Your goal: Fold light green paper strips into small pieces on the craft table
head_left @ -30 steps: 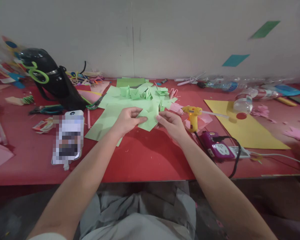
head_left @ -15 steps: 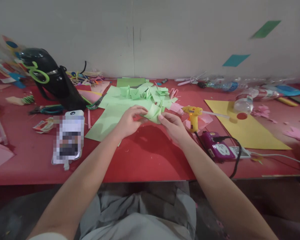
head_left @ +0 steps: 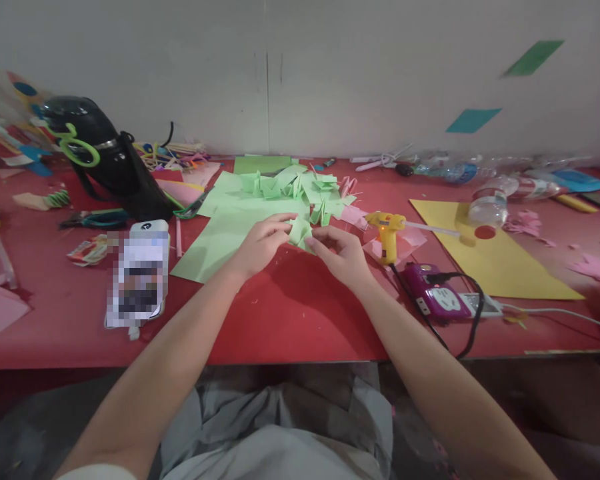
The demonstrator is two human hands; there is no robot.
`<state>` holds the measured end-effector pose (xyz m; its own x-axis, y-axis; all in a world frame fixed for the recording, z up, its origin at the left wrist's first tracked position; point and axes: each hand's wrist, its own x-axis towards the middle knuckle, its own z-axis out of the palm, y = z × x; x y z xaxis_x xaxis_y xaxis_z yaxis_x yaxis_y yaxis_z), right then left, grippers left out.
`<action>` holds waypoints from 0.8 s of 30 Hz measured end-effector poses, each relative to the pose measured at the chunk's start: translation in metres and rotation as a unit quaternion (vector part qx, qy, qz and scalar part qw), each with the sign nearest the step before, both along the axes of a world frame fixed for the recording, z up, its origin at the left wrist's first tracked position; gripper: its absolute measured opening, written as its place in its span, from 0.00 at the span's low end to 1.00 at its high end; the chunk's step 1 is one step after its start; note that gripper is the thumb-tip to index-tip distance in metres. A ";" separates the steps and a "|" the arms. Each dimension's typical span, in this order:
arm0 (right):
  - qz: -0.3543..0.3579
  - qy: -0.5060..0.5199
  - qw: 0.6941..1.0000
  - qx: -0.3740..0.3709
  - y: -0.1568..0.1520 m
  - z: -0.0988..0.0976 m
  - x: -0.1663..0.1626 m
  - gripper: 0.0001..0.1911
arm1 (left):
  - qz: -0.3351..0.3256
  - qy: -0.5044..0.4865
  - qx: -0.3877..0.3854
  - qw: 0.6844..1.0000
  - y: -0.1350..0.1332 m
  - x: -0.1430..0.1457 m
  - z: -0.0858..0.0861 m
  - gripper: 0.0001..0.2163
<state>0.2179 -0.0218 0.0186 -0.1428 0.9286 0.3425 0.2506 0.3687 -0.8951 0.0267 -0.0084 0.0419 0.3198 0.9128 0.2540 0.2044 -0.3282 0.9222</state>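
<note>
Between my two hands is a small piece of light green paper [head_left: 301, 232], bent or folded. My left hand [head_left: 265, 243] grips its left side, with the fingers bent over the top edge. On the other side, my right hand [head_left: 341, 253] pinches the lower right part between thumb and fingers. Just behind it lie several folded green paper pieces [head_left: 293, 183] on flat sheets of light green paper [head_left: 217, 233]. One folded piece sits close beyond my right fingertips.
A yellow glue gun [head_left: 389, 237] stands right of my right hand, near a purple power socket [head_left: 435, 293] with a black cord. On the left are a phone [head_left: 137, 277] and a black bottle [head_left: 113, 160]. A yellow sheet [head_left: 520, 267] and plastic bottles [head_left: 490, 203] lie at right.
The green paper has turned and shifted slightly left and down in my hands. My right hand has moved a little left and lower, and the folded piece behind shows more.
</note>
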 end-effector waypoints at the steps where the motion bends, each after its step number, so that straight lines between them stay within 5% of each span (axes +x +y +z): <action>1: -0.002 -0.016 1.000 0.012 -0.001 0.000 0.000 0.13 | 0.008 -0.014 -0.012 1.000 0.000 0.001 -0.001 0.09; 5: -0.007 -0.053 0.998 0.037 -0.002 -0.002 -0.001 0.11 | 0.033 -0.060 -0.044 0.997 0.002 0.005 -0.007 0.06; 12: -0.032 -0.081 0.995 0.053 -0.002 -0.002 0.000 0.12 | 0.079 -0.083 -0.092 0.989 0.002 0.008 -0.010 0.18; 24: -0.022 -0.116 0.986 0.119 -0.004 0.001 -0.002 0.09 | 0.091 -0.124 -0.098 0.983 0.003 0.011 -0.012 0.12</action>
<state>0.2163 -0.0262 0.0199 -0.2045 0.8324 0.5151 0.4581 0.5464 -0.7011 0.0374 -0.0058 0.0298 0.0975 0.9884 0.1168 0.0047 -0.1178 0.9930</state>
